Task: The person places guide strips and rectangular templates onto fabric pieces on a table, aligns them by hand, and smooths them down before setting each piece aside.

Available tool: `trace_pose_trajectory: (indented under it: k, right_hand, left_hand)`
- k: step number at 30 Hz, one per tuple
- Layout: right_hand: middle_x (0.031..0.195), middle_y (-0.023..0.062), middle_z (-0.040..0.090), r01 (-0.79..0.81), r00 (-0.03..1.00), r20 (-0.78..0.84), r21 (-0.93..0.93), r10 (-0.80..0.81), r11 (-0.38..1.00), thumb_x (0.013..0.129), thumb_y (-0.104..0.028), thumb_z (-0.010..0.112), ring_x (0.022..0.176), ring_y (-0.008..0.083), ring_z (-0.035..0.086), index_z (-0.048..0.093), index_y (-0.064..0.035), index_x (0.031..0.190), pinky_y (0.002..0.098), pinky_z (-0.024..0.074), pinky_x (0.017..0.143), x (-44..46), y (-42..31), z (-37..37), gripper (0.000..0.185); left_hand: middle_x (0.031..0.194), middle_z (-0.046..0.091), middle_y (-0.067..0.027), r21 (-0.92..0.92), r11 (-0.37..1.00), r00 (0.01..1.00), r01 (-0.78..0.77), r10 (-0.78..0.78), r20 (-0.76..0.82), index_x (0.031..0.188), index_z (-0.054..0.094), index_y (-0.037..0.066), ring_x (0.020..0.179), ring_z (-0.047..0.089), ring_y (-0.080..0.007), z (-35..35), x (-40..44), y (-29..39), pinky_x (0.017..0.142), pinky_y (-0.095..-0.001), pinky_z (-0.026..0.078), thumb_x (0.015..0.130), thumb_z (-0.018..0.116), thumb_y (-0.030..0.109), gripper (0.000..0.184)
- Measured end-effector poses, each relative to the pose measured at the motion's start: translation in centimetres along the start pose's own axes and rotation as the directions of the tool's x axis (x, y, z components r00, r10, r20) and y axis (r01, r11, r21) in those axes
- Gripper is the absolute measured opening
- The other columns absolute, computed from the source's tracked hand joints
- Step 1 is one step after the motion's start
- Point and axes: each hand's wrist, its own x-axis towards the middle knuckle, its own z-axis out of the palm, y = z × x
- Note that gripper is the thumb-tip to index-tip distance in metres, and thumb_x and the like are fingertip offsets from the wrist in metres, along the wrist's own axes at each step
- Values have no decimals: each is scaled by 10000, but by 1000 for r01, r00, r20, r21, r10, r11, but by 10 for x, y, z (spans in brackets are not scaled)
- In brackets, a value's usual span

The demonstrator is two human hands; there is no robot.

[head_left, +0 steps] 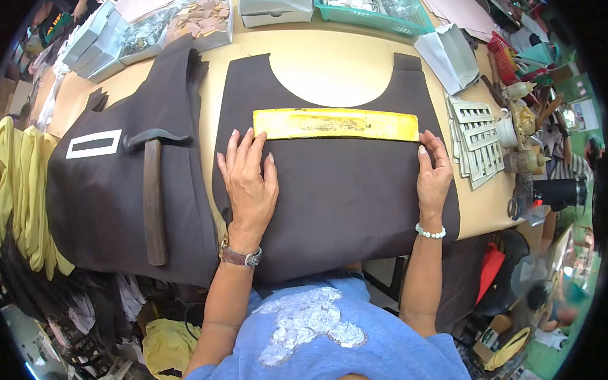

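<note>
Yellow strip, one, across the dark panel's far half; one hammer to the left. Left hand loosely spread, fingertips at strip's left end; right hand half-curled at right end, can't tell if pinching.

Room below yellow strip, hammer leftward

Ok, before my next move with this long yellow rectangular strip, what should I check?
1. Long yellow rectangular strip on the dark brown sheet with a curved cutout: ok.
2. Left hand at the strip's left end: ok.
3. Right hand at its right end: ok.
4. Wooden-handled metal hammer off this sheet, on the dark brown stack alongside: ok.
5. Strip's underside clean: cannot tell, hidden.
</note>
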Motion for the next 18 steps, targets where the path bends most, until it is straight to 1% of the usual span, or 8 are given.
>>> trace_pose_trajectory:
  k: [1, 4, 7, 10, 13, 18]
  right_hand:
    - [1090, 89, 645, 33, 999, -5, -31, -33, 999, 849, -48, 560, 1201, 264, 464, 621, -15, 1110, 369, 319, 1026, 0, 3, 1, 270]
    - [1095, 87, 644, 60, 998, -7, -118, -61, 991, 845, -70, 578, 1220, 291, 448, 656, -41, 1062, 402, 292, 1044, -1, -5, -1, 231]
    - [1101, 75, 643, 62, 998, 11, -123, -61, 990, 845, -81, 582, 1218, 288, 450, 663, -58, 1057, 407, 270, 1056, -2, -11, -2, 228]
    - [1106, 72, 639, 121, 992, 40, -147, -116, 982, 844, -88, 588, 1217, 285, 450, 664, -60, 1056, 399, 264, 1059, -1, -6, -3, 227]
    - [1113, 63, 631, 123, 992, 59, -219, -112, 968, 844, -95, 592, 1216, 287, 444, 669, -50, 1039, 396, 260, 1058, -2, -11, -2, 215]
    - [1120, 61, 620, 135, 990, 71, -260, -121, 956, 838, -104, 601, 1217, 297, 433, 677, -48, 1024, 409, 245, 1058, -3, -16, -1, 209]
  left_hand:
    - [1287, 517, -128, 4, 1000, 1000, 1, -1, 6, 1218, 547, 61, 1301, 351, -314, 0, 0, 0, 1071, -510, 211, 849, 559, 85, 370]
    - [1293, 513, -126, 11, 1000, 1000, 12, -12, 24, 1207, 561, 66, 1304, 347, -312, -1, 1, 1, 1075, -509, 204, 858, 550, 91, 351]
    - [1274, 509, -133, -11, 1000, 1000, -11, 11, 15, 1188, 565, 43, 1284, 356, -347, 0, 1, 0, 1044, -579, 203, 851, 548, 73, 339]
    - [1275, 508, -131, -10, 1000, 1000, -4, 5, 25, 1182, 572, 44, 1288, 353, -346, -1, 2, 1, 1045, -578, 204, 853, 548, 76, 331]
    - [1277, 507, -129, 6, 1000, 999, -6, 6, 34, 1176, 578, 43, 1290, 350, -348, 0, 2, 1, 1046, -578, 203, 853, 548, 77, 326]
    - [1283, 504, -121, 17, 1000, 999, 2, -3, 42, 1169, 587, 43, 1290, 350, -349, 0, 2, 1, 1046, -577, 205, 853, 545, 73, 321]
